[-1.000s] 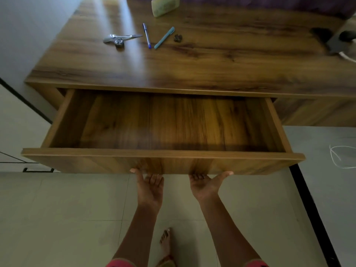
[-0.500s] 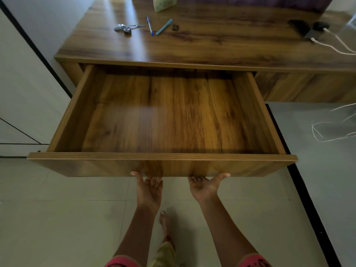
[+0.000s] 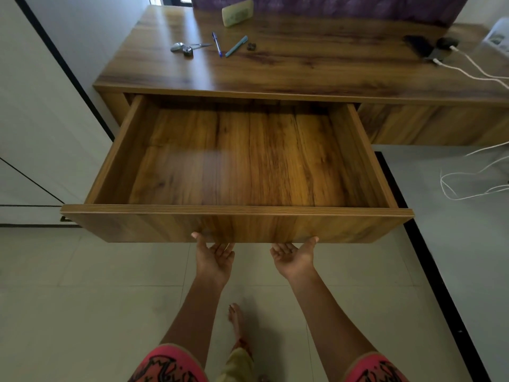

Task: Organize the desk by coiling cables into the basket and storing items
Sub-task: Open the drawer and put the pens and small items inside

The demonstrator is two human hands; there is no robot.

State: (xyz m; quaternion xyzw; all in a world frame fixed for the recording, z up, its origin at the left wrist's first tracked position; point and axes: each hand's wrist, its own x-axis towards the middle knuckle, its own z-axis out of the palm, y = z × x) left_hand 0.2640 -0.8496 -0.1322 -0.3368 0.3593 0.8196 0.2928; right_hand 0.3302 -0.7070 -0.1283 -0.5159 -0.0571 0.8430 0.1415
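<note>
Left hand (image 3: 213, 257) and right hand (image 3: 293, 257), 2 palms up, fingers hooked under drawer (image 3: 234, 224) front edge; hard tug could drop it off desk (image 3: 303, 70) onto foot (image 3: 235, 317).

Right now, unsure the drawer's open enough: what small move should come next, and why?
Probably release the brown wooden drawer and reach for the blue pen: the drawer is far out, left hand and right hand grip its front edge, the pen lies loose on the wooden desk.

Left hand (image 3: 214, 260), right hand (image 3: 293, 257) under drawer (image 3: 237, 224)
</note>
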